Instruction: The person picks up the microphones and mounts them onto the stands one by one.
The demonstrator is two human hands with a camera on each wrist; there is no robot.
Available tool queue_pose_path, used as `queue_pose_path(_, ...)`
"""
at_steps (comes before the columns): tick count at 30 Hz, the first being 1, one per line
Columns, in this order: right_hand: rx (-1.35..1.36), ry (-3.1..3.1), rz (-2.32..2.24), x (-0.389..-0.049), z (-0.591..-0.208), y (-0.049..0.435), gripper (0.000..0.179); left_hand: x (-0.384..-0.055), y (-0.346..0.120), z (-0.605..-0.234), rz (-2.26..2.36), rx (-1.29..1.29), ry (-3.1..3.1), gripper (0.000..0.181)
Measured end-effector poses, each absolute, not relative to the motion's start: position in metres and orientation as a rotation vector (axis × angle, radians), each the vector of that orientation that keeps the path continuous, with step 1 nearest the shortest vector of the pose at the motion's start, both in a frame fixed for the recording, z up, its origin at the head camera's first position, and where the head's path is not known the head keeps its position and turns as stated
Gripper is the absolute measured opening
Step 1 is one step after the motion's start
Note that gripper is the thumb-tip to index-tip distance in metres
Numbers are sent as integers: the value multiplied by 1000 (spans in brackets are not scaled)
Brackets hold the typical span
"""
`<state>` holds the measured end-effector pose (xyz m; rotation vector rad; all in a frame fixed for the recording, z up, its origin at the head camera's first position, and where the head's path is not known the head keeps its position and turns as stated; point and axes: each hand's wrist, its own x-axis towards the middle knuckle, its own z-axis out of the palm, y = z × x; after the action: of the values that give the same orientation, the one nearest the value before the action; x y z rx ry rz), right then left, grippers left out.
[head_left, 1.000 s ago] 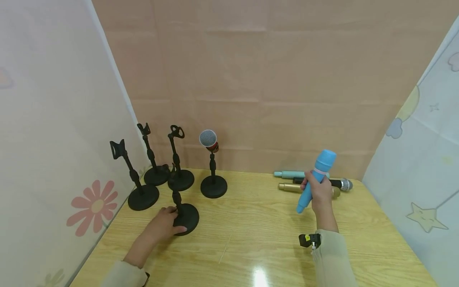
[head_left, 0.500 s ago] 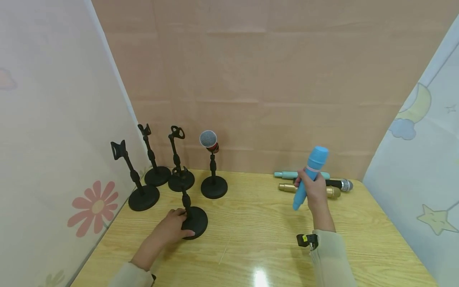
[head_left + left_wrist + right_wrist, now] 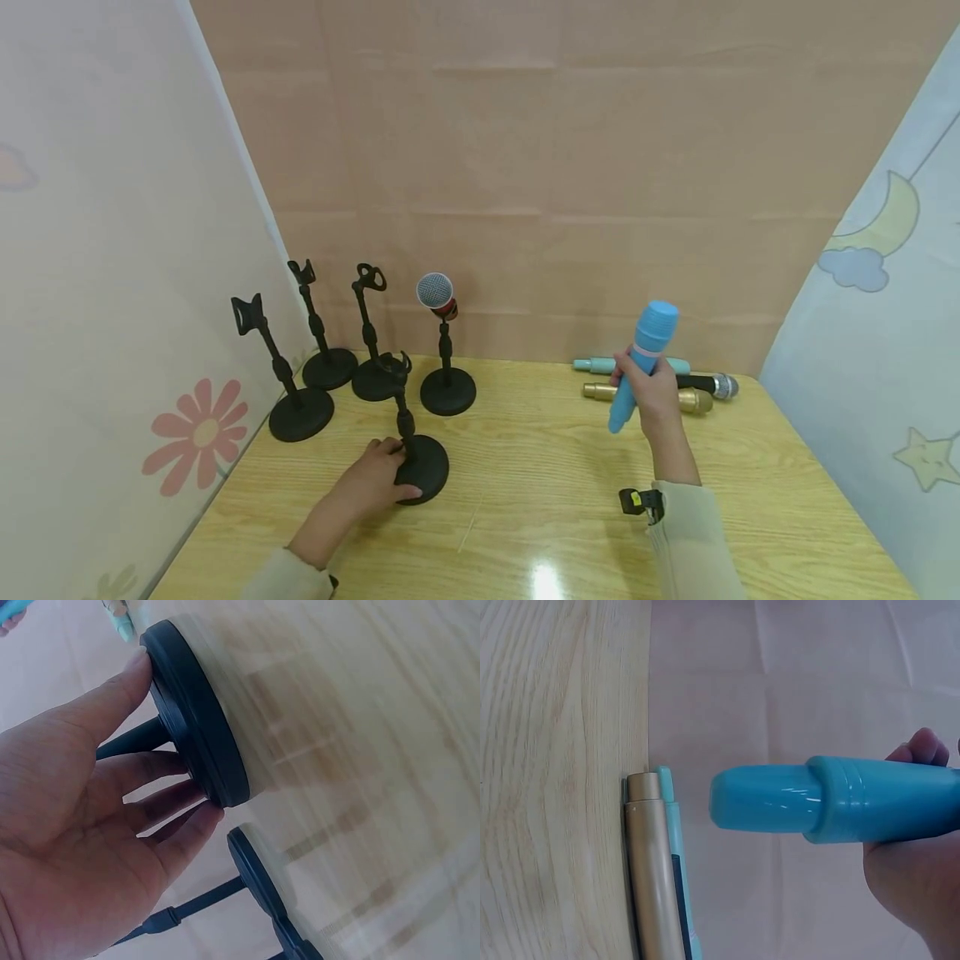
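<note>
My left hand (image 3: pixel 367 483) grips the round base of a black microphone stand (image 3: pixel 427 468), thumb at the near rim and fingers around the far side. In the left wrist view, that stand's base (image 3: pixel 199 712) lies between my thumb and fingers, close to the tabletop; its empty clip shows in the head view. My right hand (image 3: pixel 657 398) holds a blue microphone (image 3: pixel 654 329) tilted, head end up, above the table. In the right wrist view the tail of the blue microphone (image 3: pixel 780 799) points left, and my hand is only partly visible.
Three empty black stands (image 3: pixel 302 412) stand at the left. Behind the held stand is another, carrying a red microphone (image 3: pixel 436 292) with a silver mesh head. Gold (image 3: pixel 696 402), black (image 3: pixel 697 382) and mint-green (image 3: pixel 600 365) microphones lie at the back right of the wooden table (image 3: pixel 540 500).
The held stand has moved right and slightly nearer along the table with my left hand. My right hand and the blue microphone have shifted a little left.
</note>
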<state>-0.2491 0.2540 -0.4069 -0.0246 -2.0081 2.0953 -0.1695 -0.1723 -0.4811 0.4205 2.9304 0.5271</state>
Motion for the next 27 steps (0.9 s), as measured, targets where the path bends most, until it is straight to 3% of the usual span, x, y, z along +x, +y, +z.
queue_pose_path(27, 289, -1997, 2029, -245, -392, 230, 14, -166, -140, -478, 418, 525, 2906, 70)
